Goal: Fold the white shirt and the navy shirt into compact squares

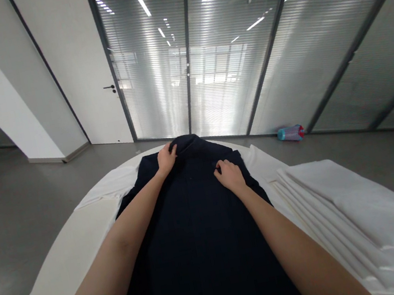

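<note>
A dark navy jacket point(203, 248) lies spread out with its collar end at the far side and its body stretching toward me. My left hand point(167, 158) is closed on the cloth beside the collar, thumb and fingers pinching its edge. Farther right and a little nearer, my right hand point(229, 174) rests on the upper part of the jacket, its fingers curled and pinched at the fabric. A white cloth point(112, 185) lies under the jacket and shows at both sides of its shoulders.
The rounded white table point(66, 252) holds the jacket. Folded white cloths point(359, 205) are stacked at the right. Behind stand a glass partition with blinds point(220, 62), a white door point(78, 61) and a pillar point(12, 73). A blue and red bundle point(290, 133) lies on the floor.
</note>
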